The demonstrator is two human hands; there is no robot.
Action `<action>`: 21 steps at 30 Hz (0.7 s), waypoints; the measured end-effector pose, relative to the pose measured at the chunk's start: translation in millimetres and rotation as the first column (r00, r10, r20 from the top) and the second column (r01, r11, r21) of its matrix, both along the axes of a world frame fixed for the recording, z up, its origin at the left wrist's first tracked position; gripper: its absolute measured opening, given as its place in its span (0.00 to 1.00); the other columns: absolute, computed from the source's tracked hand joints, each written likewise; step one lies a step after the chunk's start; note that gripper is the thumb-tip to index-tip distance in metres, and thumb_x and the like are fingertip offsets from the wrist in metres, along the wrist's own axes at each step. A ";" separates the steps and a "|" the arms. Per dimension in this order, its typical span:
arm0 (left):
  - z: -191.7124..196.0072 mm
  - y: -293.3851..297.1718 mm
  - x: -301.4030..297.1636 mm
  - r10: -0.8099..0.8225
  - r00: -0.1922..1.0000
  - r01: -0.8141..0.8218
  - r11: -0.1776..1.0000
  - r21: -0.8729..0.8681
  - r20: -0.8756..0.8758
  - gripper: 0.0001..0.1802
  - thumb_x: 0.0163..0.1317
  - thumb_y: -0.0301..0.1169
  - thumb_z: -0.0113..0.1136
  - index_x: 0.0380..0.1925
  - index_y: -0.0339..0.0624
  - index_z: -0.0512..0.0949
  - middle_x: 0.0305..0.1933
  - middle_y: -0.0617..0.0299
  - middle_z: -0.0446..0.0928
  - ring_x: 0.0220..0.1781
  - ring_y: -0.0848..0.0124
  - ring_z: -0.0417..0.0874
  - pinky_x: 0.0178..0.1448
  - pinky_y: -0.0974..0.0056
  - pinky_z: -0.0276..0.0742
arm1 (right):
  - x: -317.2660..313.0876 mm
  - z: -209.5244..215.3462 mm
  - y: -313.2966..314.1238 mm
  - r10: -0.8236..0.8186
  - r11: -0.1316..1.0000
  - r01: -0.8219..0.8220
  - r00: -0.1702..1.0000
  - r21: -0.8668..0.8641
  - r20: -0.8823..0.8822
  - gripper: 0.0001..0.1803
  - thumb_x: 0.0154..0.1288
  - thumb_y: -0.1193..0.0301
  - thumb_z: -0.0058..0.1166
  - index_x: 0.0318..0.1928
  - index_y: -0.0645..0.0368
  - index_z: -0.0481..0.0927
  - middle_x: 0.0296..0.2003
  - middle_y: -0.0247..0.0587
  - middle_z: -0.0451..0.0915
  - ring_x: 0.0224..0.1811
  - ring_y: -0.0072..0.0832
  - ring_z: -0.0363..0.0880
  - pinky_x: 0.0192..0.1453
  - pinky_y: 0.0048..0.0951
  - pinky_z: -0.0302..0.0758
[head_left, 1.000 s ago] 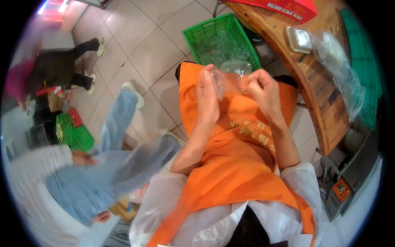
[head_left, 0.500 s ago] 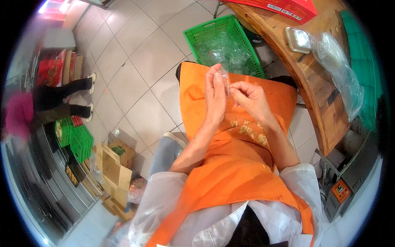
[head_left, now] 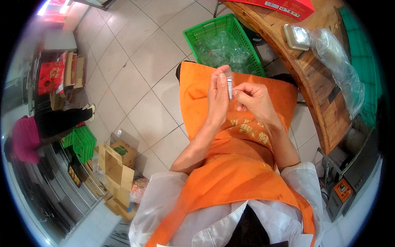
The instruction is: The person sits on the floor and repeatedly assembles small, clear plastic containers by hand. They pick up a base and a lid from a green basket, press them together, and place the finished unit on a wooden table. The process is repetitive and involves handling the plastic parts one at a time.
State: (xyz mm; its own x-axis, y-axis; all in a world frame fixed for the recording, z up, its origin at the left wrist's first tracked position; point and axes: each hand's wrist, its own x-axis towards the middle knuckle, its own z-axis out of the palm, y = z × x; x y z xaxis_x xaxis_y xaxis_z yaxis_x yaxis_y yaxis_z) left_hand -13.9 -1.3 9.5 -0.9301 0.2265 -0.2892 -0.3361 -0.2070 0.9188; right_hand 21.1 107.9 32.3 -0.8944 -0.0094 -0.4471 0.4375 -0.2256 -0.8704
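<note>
Above my orange apron (head_left: 242, 173), my left hand (head_left: 217, 94) is closed on a small clear plastic piece (head_left: 230, 84) with a row of white, rib-like stripes along it. It stands upright against the fingers and thumb, and its full shape is hard to make out. From the right, my right hand (head_left: 257, 99) comes in with thumb and forefinger pinched at the lower edge of the same piece. Just beyond my hands, a green plastic crate (head_left: 187, 35) holds many clear plastic containers (head_left: 224, 49) in a loose heap.
At right is a wooden table (head_left: 317, 107), bearing a clear clamshell box (head_left: 297, 37), a plastic bag (head_left: 337, 61) and a red carton (head_left: 284, 6). Open cardboard boxes (head_left: 117, 171) and green crates (head_left: 84, 144) stand at left, near a person in a magenta top (head_left: 25, 138).
Both hands have shifted slightly toward the right, still on the plastic piece, whose stripes show more plainly. At left, the other person has moved nearer to me.
</note>
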 end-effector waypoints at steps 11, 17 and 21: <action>-19.1 -0.4 1.8 -0.007 0.999 0.002 0.993 0.117 0.045 0.24 0.63 0.47 0.34 0.49 0.40 0.62 0.41 0.61 0.67 0.39 0.75 0.69 0.44 0.68 0.69 | -4.7 -15.8 -5.1 -0.103 0.995 0.102 0.994 -0.010 -0.039 0.04 0.53 0.75 0.45 0.24 0.59 0.71 0.18 0.26 0.69 0.17 0.10 0.62 0.19 0.14 0.58; -22.7 -23.3 -21.8 0.155 0.977 -0.171 0.979 0.110 0.145 0.23 0.62 0.48 0.38 0.48 0.44 0.63 0.40 0.64 0.65 0.38 0.77 0.68 0.42 0.69 0.68 | -35.3 -25.0 22.1 -0.161 0.875 0.236 0.965 0.423 -0.207 0.07 0.54 0.73 0.43 0.26 0.64 0.72 0.19 0.31 0.71 0.21 0.14 0.65 0.26 0.17 0.63; -11.2 -14.2 -17.3 0.105 0.986 -0.117 0.989 0.091 0.130 0.23 0.62 0.48 0.36 0.48 0.43 0.62 0.39 0.64 0.66 0.37 0.78 0.67 0.39 0.72 0.67 | -58.7 -50.8 35.1 -0.085 0.747 0.206 0.972 0.632 -0.217 0.11 0.58 0.70 0.44 0.34 0.67 0.73 0.24 0.32 0.74 0.21 0.14 0.67 0.27 0.16 0.66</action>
State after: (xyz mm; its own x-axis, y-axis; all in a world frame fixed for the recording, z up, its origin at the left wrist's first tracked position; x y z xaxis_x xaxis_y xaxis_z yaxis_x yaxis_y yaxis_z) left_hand -31.2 -15.5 -1.6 -0.9090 0.1568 -0.3861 -0.4167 -0.3362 0.8446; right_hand -37.6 143.0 -18.5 -0.9203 0.3636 -0.1446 0.2845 0.3681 -0.8852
